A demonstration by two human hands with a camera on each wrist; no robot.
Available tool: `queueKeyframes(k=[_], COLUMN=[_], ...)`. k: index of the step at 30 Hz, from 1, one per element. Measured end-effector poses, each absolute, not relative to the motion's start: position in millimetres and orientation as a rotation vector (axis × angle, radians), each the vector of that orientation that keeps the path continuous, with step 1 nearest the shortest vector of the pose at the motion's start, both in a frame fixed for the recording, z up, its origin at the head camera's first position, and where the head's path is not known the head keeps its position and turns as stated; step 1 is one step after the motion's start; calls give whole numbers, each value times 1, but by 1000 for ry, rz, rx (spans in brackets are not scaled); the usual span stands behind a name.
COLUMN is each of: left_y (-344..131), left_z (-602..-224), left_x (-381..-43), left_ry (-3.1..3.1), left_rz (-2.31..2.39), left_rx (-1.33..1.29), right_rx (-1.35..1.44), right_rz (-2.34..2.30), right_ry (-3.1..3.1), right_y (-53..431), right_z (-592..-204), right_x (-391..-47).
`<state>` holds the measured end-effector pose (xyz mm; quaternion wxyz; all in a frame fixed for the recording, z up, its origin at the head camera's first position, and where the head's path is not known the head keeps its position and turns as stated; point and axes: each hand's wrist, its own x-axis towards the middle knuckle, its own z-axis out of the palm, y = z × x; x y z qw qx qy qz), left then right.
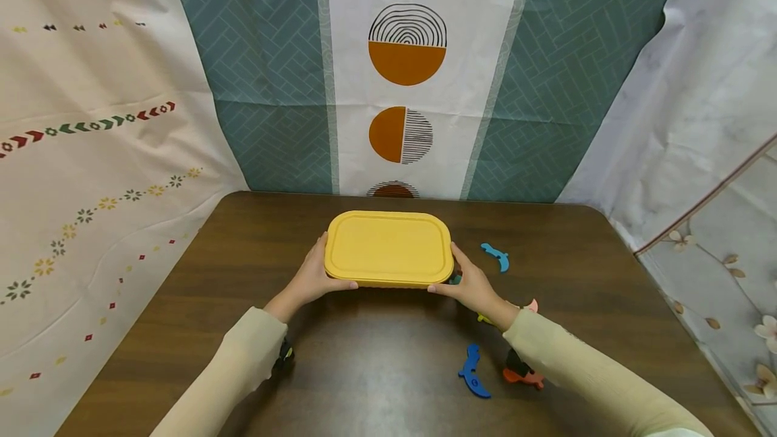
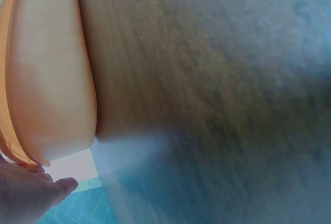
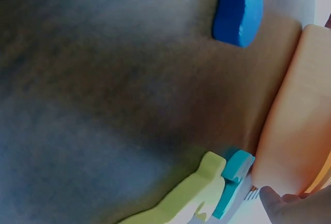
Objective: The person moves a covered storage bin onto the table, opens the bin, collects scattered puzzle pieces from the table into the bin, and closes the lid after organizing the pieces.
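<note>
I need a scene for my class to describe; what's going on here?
A person grips a yellow, rounded-rectangular box with both hands, the left hand at its left end and the right hand at its right end. It is toward the far side of a brown, wood-grained table; whether it touches the surface is hard to tell. On the right lie a light-blue curved piece beyond the right hand, a dark-blue curved piece nearer the person and a red piece beside the cream right sleeve.
</note>
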<state>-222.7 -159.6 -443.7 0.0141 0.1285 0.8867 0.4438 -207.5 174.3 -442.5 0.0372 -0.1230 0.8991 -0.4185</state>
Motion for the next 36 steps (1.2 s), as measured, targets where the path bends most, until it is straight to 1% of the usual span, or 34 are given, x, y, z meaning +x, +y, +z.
queueKeyframes(k=[6,13,27,36], left_y=[-158,-157,-158,-160], left_z=[-444,-446,-452,-449], left_x=[-216,-211,-199,-193], left_ry=[2757,2743,2728,2746], left_rz=[1407,1472,1466,1461], left_rx=[418,497,470,466], right_rx=[-378,-368,-359,-376], right_rz=[-1292,-1331,-1306,-1268], right_ry=[2737,2704,2688,2692], right_y=[174,176,177,175], right_z=[-446,-446,-449,-441], right_x=[-202,-198,-188,-181])
